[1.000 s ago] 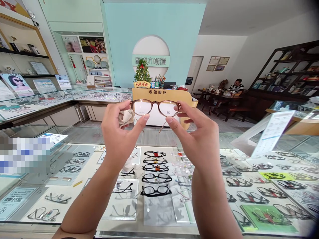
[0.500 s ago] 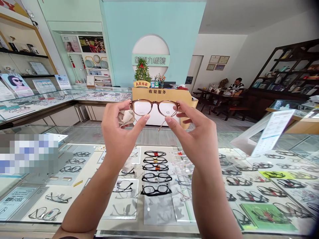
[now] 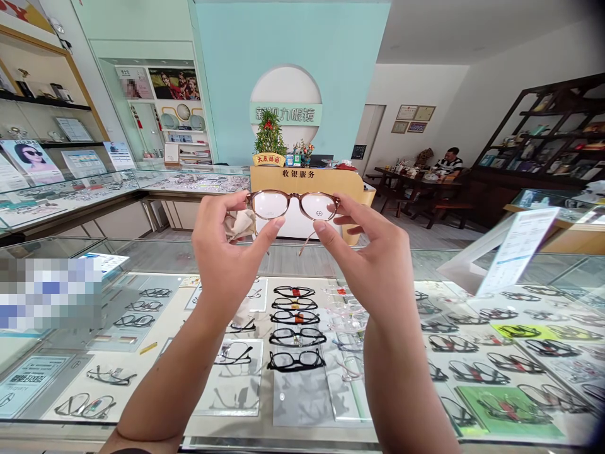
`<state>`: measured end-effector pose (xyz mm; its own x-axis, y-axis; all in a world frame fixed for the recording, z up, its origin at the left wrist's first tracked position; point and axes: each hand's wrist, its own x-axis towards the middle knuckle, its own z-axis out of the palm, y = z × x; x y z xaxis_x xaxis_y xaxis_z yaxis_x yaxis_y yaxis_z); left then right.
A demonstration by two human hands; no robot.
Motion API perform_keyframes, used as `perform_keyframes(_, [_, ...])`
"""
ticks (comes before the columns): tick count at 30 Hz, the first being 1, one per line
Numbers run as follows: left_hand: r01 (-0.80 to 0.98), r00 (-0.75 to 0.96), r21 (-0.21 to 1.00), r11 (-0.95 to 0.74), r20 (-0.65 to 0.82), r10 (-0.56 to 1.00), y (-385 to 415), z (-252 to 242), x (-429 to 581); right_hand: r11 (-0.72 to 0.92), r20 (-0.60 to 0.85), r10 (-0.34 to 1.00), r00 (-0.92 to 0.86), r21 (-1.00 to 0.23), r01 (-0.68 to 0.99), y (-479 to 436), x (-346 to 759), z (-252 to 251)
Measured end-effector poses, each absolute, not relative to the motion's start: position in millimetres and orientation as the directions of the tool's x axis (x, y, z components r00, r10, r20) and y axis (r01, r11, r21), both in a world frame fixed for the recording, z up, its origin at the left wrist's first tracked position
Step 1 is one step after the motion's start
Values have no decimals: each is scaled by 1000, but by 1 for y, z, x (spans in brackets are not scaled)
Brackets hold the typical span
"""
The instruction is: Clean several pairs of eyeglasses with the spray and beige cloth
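A pair of brown translucent glasses (image 3: pixel 293 205) is held up at chest height, lenses facing me, temples folded down behind. My left hand (image 3: pixel 225 252) pinches the left rim between thumb and fingers and also keeps a crumpled beige cloth (image 3: pixel 239 224) in its palm. My right hand (image 3: pixel 373 255) pinches the right rim the same way. Both hands hover above a glass display counter (image 3: pixel 142 265).
Under the counter glass lie several rows of frames, black ones (image 3: pixel 297 337) in the middle. A tilted white sign stand (image 3: pixel 513 252) sits on the counter at right. A yellow cashier desk (image 3: pixel 307 183) stands beyond, and a person (image 3: pixel 449 162) sits at a dark table far right.
The glasses and both hands have barely shifted; the grip is the same.
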<state>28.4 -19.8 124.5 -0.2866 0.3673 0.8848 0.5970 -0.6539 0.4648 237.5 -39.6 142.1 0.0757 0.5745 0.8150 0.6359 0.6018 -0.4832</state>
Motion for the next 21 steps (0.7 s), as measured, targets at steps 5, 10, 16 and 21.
perform_keyframes(5, [599, -273, 437, -671, 899, 342, -19, 124, 28, 599, 806, 587, 76, -495, 629, -39, 237, 143])
perform_keyframes(10, [617, -265, 423, -663, 906, 330, -19, 124, 27, 587, 788, 611, 77, -517, 623, -38, 237, 143])
perform_keyframes(16, [628, -253, 402, -667, 915, 313, -19, 125, 27, 577, 776, 626, 74, -526, 626, -38, 236, 143])
perform_keyframes(21, [631, -243, 366, -684, 930, 275, -18, 123, 27, 605, 805, 589, 77, -501, 618, -36, 236, 141])
